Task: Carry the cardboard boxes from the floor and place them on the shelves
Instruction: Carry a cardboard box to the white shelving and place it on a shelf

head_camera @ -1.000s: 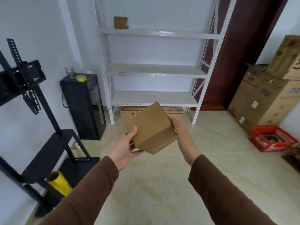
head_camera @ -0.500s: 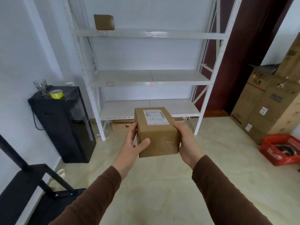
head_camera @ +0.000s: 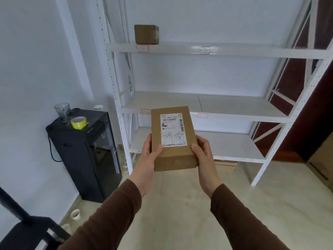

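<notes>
I hold a brown cardboard box (head_camera: pixel 173 157) with a white shipping label on top, out in front of me at chest height. My left hand (head_camera: pixel 146 157) grips its left side and my right hand (head_camera: pixel 202 156) grips its right side. Straight ahead stands the white metal shelf unit (head_camera: pixel 234 51) with three boards in view. A second small cardboard box (head_camera: pixel 146 34) sits at the left end of the upper board. More flat cardboard boxes (head_camera: pixel 225 165) lie on the floor under the lowest board.
A black cabinet (head_camera: pixel 86 156) stands left of the shelves, with a clear glass (head_camera: pixel 62 110) and a yellow tape roll (head_camera: pixel 79 122) on top. A black stand (head_camera: pixel 27 230) fills the lower left corner. A dark red door (head_camera: pixel 306 87) is right of the shelves.
I have come closer to the shelves. The box has turned from tilted to level with its label facing up, and it is raised higher in front of the middle board.
</notes>
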`<act>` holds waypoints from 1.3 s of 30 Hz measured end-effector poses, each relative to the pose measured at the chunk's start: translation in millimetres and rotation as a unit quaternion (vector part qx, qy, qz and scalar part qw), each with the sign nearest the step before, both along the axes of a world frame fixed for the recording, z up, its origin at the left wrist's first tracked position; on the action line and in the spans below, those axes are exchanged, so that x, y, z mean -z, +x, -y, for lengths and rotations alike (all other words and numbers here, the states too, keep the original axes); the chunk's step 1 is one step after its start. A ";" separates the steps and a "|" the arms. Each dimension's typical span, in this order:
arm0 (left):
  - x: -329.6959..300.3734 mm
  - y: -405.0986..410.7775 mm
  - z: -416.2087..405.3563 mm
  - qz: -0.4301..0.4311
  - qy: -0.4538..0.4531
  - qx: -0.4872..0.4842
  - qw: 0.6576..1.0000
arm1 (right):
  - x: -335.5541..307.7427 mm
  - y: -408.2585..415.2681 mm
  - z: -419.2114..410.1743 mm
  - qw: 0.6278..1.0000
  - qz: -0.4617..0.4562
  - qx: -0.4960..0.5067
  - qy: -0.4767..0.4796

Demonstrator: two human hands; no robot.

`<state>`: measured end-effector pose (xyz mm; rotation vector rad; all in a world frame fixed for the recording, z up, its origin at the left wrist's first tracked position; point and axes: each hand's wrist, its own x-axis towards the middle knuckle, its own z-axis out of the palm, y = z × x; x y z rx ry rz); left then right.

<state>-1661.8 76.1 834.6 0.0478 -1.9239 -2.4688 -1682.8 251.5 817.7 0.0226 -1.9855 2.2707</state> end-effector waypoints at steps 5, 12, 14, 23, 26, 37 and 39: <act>12.2 -113.2 45.8 0.024 -0.002 -0.001 1.000 | 6.5 -103.9 43.5 1.000 0.026 0.001 0.008; 26.6 -252.9 78.0 0.061 -0.024 0.068 0.996 | 30.4 -221.1 70.7 0.996 0.072 0.058 0.001; 35.2 -289.0 80.7 0.071 -0.030 0.078 0.994 | 36.0 -255.6 73.4 0.994 0.083 0.070 0.003; 47.0 -476.1 108.8 0.075 -0.051 0.029 0.995 | 50.6 -449.3 98.4 0.995 0.085 0.050 -0.004; 45.5 -535.2 119.7 0.092 -0.060 0.007 0.994 | 52.0 -511.7 107.9 0.995 0.100 0.024 -0.001; 63.0 -715.8 197.1 0.125 -0.090 -0.014 0.988 | 49.8 -696.5 171.7 0.985 0.168 -0.027 0.005; 69.2 -737.2 206.3 0.133 -0.091 -0.005 0.987 | 56.3 -718.1 181.5 0.983 0.183 -0.024 0.010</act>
